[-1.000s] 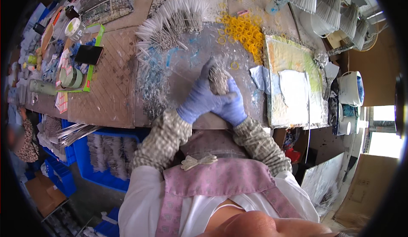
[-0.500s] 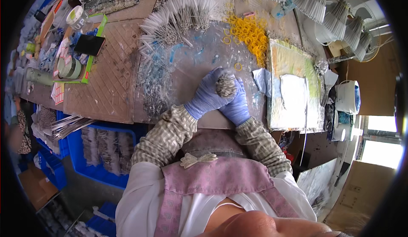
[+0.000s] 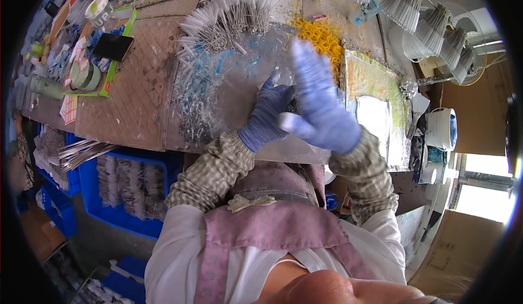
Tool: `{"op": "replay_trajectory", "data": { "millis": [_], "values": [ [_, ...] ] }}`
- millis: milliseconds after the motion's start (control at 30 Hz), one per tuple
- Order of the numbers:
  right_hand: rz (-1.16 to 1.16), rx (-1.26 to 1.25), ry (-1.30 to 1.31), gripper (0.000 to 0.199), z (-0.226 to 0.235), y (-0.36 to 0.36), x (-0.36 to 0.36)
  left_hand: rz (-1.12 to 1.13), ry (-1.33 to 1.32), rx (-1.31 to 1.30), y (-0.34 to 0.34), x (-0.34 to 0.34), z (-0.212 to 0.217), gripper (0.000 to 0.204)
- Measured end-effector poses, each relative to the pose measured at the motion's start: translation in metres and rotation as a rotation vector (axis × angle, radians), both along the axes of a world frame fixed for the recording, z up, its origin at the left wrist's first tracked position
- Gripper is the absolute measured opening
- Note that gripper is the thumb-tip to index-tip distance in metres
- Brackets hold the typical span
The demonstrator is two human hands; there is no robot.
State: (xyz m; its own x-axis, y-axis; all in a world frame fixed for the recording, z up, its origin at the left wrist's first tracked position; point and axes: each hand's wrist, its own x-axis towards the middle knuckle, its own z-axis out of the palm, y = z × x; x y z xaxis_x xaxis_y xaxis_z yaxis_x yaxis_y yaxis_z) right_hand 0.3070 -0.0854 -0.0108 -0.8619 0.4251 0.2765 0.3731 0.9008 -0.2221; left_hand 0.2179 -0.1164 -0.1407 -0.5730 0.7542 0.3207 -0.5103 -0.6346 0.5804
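Observation:
My left hand [image 3: 267, 113], in a blue glove, is closed around an upright bundle of thin metal wires [image 3: 293, 106] near the table's front edge. Only a dark bit of the bundle shows; my right hand hides most of it. In the same kind of glove, my right hand [image 3: 324, 99] is raised over the bundle's right side, flat, with fingers stretched and thumb apart, smeared by motion. Ahead lies a fanned pile of thin wire-stemmed brushes [image 3: 234, 17] with whitish bristles. Beyond my right fingertips is a heap of yellow rubber bands [image 3: 318, 31].
A board with white sheets [image 3: 373, 118] lies right of my hands. At left are a green-edged tray [image 3: 111, 77], a black phone [image 3: 113, 46] and brown cardboard [image 3: 128, 86]. Below the table edge stands a blue crate [image 3: 125, 222] of brushes. Brush bundles [image 3: 406, 4] hang at upper right.
My right hand has come off the bundle and swung up and to the right, its fingers now stretched out. My left hand stays around the bundle, nearly in place.

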Motion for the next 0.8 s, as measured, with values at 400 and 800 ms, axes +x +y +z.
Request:
{"op": "replay_trajectory", "data": {
  "millis": [400,800],
  "values": [
    [-0.033,0.085,0.457,0.113,0.038,-0.02,0.008,0.109,1.322,-0.233,-0.011,-0.051,-0.009,0.039],
    [-0.233,-1.057,0.657,0.123,-0.116,-0.043,0.024,-0.186,0.801,-0.133,-0.039,-0.04,0.036,0.071]
  ]
}}
